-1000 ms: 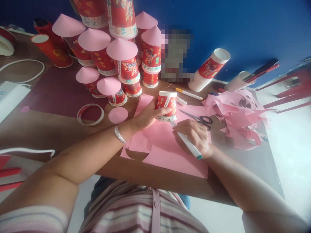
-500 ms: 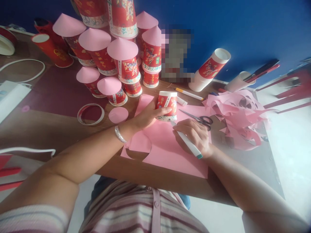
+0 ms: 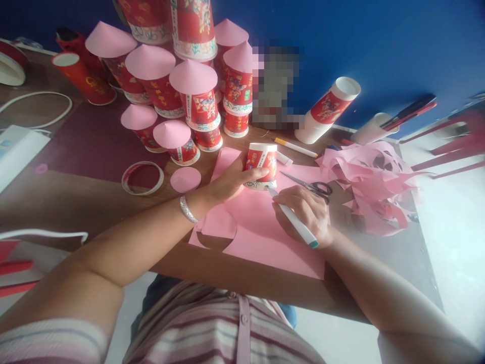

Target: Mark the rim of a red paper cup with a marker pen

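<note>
Striped pink-maroon buttoned top point(image 3: 231, 326); silver bracelet point(image 3: 188, 209) near left hand point(image 3: 231, 183); possibly blue trousers point(image 3: 162, 290).

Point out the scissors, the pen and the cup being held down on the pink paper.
scissors point(image 3: 321, 189), head view, on the black handles.
pen point(image 3: 300, 231), head view, on the white barrel.
cup point(image 3: 263, 159), head view, on its red printed wall.

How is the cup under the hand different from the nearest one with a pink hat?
The held cup has a bare top; the hatted cup wears a pink paper cone. The held cup stands on the pink sheet, gripped by the left hand; the hatted cup stands untouched on the table. Both are red, upside down.
</note>
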`<state>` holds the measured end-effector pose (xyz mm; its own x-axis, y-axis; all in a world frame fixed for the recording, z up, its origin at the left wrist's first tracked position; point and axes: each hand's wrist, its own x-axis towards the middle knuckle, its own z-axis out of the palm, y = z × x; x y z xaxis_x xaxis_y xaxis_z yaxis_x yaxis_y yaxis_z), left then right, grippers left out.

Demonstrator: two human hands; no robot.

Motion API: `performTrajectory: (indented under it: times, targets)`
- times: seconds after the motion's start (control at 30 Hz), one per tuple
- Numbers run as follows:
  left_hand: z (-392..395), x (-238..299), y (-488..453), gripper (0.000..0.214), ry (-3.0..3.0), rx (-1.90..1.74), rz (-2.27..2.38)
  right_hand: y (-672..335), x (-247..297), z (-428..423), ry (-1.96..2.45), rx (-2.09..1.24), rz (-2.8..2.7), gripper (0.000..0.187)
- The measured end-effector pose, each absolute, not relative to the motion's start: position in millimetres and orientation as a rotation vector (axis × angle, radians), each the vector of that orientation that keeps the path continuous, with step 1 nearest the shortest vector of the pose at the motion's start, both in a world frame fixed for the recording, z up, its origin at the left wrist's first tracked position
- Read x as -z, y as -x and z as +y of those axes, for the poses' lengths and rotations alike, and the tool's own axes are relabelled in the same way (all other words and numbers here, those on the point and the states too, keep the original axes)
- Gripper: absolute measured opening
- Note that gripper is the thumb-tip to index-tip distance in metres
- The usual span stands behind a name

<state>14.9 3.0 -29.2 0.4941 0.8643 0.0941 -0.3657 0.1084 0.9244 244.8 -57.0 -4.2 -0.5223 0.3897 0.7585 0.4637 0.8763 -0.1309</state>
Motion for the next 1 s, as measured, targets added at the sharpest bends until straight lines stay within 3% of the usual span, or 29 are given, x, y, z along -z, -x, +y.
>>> performTrajectory:
  times: [0.43, 0.6, 0.8, 1.0]
  targets:
    - [2.8, 30.5, -14.4, 0.053, -1.116, -0.962, 0.547, -241.6, 4.9, -59.0, 0.602, 0.044, -2.175, 0.034]
    - [2.7, 30.0, -15.1, 0.054, -1.115, -0.958, 0.532, -241.8, 5.7, -58.2, 0.59, 0.067, -2.178, 0.026]
    - [3.4, 31.8, -14.6, 0.06, -1.098, -0.955, 0.543, -242.5, 6.7, -58.9, 0.587, 0.048, -2.165, 0.035]
    - [3.2, 31.6, -13.9, 0.059, -1.11, -0.956, 0.548, -242.8, 7.0, -59.6, 0.604, 0.072, -2.167, 0.031]
